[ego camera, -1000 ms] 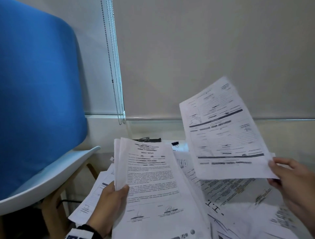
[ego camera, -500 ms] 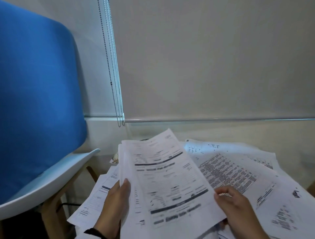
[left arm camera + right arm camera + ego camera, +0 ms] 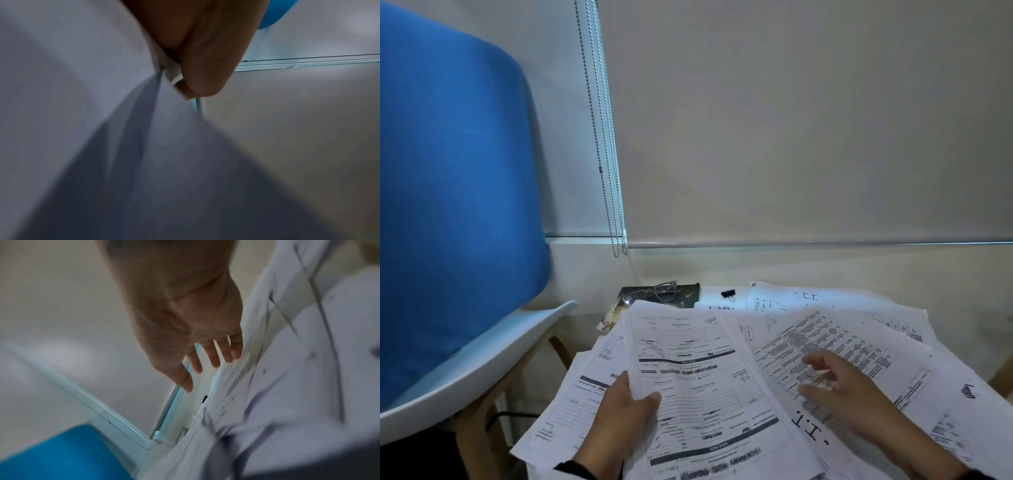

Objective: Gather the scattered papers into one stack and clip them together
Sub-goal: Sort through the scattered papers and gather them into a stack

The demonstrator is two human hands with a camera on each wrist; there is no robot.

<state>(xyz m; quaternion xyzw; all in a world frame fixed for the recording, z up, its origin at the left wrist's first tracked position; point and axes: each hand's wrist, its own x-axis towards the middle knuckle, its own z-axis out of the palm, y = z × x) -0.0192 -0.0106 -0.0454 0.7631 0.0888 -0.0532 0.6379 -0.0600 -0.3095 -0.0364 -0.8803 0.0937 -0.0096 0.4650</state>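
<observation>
My left hand [image 3: 631, 406] grips the left edge of a gathered stack of printed papers [image 3: 698, 387], thumb on the top sheet; the left wrist view shows the thumb [image 3: 203, 71] pinching the sheet edges [image 3: 176, 81]. My right hand [image 3: 825, 380] hovers with straight, spread fingers over loose papers [image 3: 835, 346] to the right of the stack, holding nothing; its fingers [image 3: 213, 356] show in the blurred right wrist view. More scattered sheets [image 3: 914, 394] cover the table. A small black binder clip [image 3: 728, 293] lies at the back on a white sheet.
A pair of glasses [image 3: 661, 291] rests on a dark book [image 3: 685, 294] at the back left of the table. A blue chair [image 3: 448, 205] with a white seat stands close on the left. Blind cords [image 3: 602, 154] hang by the wall behind.
The sheet my right hand held up has been laid onto the stack in my left hand. My right hand has let go and moved right over the loose papers.
</observation>
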